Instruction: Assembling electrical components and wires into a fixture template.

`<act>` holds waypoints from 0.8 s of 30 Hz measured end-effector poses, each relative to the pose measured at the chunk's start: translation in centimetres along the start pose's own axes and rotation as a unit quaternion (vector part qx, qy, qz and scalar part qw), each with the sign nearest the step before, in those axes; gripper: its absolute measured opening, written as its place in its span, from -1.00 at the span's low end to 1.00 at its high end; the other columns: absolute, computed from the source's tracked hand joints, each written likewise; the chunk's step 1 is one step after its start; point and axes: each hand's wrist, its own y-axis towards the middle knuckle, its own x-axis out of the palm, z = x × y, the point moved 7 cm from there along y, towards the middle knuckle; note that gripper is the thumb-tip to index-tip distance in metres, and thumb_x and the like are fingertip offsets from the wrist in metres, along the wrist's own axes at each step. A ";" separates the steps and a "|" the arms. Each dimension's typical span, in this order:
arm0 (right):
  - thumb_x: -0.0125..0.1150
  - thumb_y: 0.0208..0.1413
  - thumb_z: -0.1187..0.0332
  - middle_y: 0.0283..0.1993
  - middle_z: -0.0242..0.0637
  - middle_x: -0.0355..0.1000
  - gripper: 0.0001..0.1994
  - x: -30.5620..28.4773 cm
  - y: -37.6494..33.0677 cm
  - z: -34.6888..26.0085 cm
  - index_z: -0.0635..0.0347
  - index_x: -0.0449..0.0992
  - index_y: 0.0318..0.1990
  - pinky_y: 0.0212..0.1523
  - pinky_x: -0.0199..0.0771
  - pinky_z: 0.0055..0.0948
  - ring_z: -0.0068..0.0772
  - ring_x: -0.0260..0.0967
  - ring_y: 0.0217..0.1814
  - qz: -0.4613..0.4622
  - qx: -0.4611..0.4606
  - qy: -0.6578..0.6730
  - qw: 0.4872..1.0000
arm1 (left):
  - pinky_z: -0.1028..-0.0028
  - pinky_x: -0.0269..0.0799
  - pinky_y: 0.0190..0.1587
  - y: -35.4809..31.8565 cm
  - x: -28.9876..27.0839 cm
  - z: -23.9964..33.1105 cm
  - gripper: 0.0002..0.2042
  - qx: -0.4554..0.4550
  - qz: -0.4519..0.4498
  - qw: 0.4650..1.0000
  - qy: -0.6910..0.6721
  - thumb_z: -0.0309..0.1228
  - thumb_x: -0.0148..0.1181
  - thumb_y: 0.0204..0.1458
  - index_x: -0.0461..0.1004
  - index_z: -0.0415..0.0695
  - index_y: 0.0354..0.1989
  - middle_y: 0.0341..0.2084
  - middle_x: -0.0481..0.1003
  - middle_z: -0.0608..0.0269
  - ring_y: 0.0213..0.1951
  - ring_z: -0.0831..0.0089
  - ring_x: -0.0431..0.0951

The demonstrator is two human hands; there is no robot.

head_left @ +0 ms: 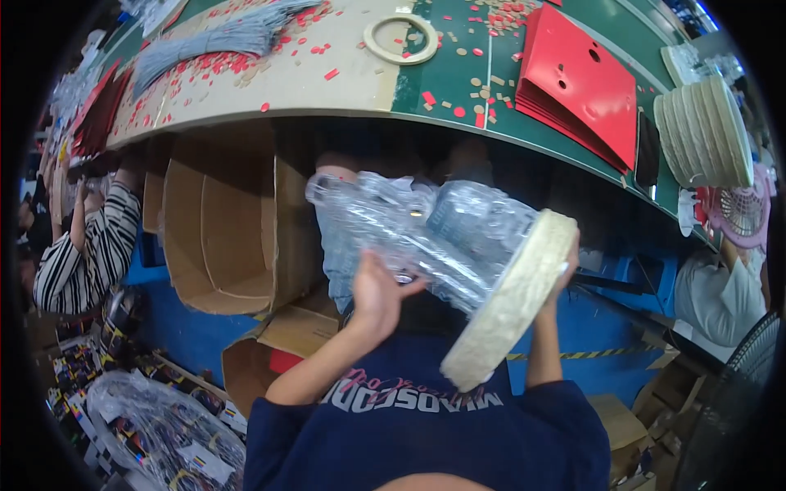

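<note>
Beside the desk [352, 88], the right hand [566, 272] pinches the cream disc [514, 301]; with the left hand [378, 299] spread loosely, the clear plastic bundle [463, 233] could slip.

Shows just right of centre as a broad cream-white roll [514, 299], tilted and seen mostly edge-on, slanting from upper right down to lower left, with a slightly uneven outer surface. Spreads leftward across the middle of the frame as crumpled clear plastic [393, 219], glossy, creased and bluish in places. Slopes down from upper left and reaches the left side of the roll, partly blurred.
</note>
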 end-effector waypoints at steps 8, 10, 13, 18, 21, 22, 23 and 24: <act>-0.03 0.43 0.27 -0.19 -0.25 0.59 -0.71 -6.7 -1.5 -8.0 0.29 0.49 0.06 -0.15 0.49 -0.45 -0.45 0.52 -0.17 0.050 0.007 -0.229 0.972 | 0.15 0.52 0.05 0.8 2.0 -10.5 -0.55 -0.217 -0.098 0.970 0.042 -0.05 -0.41 0.46 0.35 -0.10 0.11 -0.11 0.49 0.15 -0.13 0.29 0.53; 0.02 0.41 0.27 -0.19 -0.13 0.60 -0.71 -4.3 -0.8 -10.7 0.28 0.53 0.06 -0.19 0.49 -0.44 -0.39 0.56 -0.21 0.023 0.007 -0.264 0.964 | 0.09 0.15 0.43 1.1 0.6 -11.5 -0.51 -0.268 -0.173 0.947 0.034 -0.13 -0.26 0.43 0.30 -0.23 0.32 0.29 0.36 -0.08 0.36 0.07 0.30; 0.15 0.34 0.27 -0.22 -0.01 0.61 -0.72 -1.2 0.7 -12.7 0.22 0.55 0.08 -0.23 0.55 -0.35 -0.21 0.62 -0.29 -0.022 -0.048 -0.288 0.956 | 0.13 0.21 0.37 -0.6 -1.6 -10.5 -0.52 -0.230 -0.236 0.922 0.201 -0.15 -0.23 0.41 0.31 -0.23 0.32 0.26 0.38 -0.06 0.32 0.10 0.34; 0.23 0.28 0.14 -0.31 0.02 0.60 -0.69 3.1 2.3 -12.8 0.17 0.55 -0.02 -0.29 0.61 -0.11 0.06 0.62 -0.32 -0.059 -0.059 -0.326 0.942 | 0.23 0.33 0.23 -2.8 -13.0 -3.4 -0.54 0.012 -0.291 0.830 0.476 -0.19 -0.14 0.38 0.33 -0.22 0.30 0.19 0.44 -0.01 0.21 0.20 0.44; 0.14 0.31 0.09 -0.45 0.01 0.56 -0.70 6.1 2.3 -10.9 0.17 0.53 -0.17 -0.39 0.57 -0.05 0.13 0.57 -0.41 -0.085 -0.046 -0.341 0.935 | 0.29 0.41 0.15 -2.8 -7.8 0.0 -0.56 0.184 -0.256 0.746 0.587 -0.21 -0.09 0.36 0.34 -0.22 0.28 0.14 0.47 0.02 0.14 0.26 0.50; 0.14 0.31 0.09 -0.45 0.01 0.56 -0.70 6.9 2.7 -11.1 0.17 0.53 -0.17 -0.39 0.57 -0.05 0.13 0.57 -0.41 -0.087 -0.048 -0.340 0.935 | 0.32 0.44 0.12 -3.0 -4.8 0.7 -0.56 0.238 -0.234 0.713 0.616 -0.21 -0.07 0.35 0.34 -0.22 0.28 0.13 0.48 0.03 0.12 0.28 0.52; 0.13 0.32 0.09 -0.45 0.02 0.56 -0.69 7.6 3.0 -11.3 0.19 0.53 -0.17 -0.40 0.56 -0.04 0.14 0.57 -0.42 -0.089 -0.034 -0.350 0.932 | 0.32 0.44 0.12 -2.8 -4.8 1.5 -0.56 0.239 -0.231 0.714 0.616 -0.21 -0.07 0.35 0.34 -0.22 0.28 0.13 0.48 0.03 0.12 0.28 0.52; 0.12 0.32 0.10 -0.46 0.03 0.56 -0.68 8.1 2.9 -11.3 0.20 0.53 -0.17 -0.41 0.56 -0.03 0.14 0.57 -0.43 -0.094 -0.014 -0.358 0.929 | 0.33 0.41 0.11 -2.3 -6.6 2.9 -0.56 0.165 -0.138 0.887 0.409 -0.18 -0.08 0.34 0.35 -0.22 0.25 0.08 0.49 0.04 0.10 0.32 0.51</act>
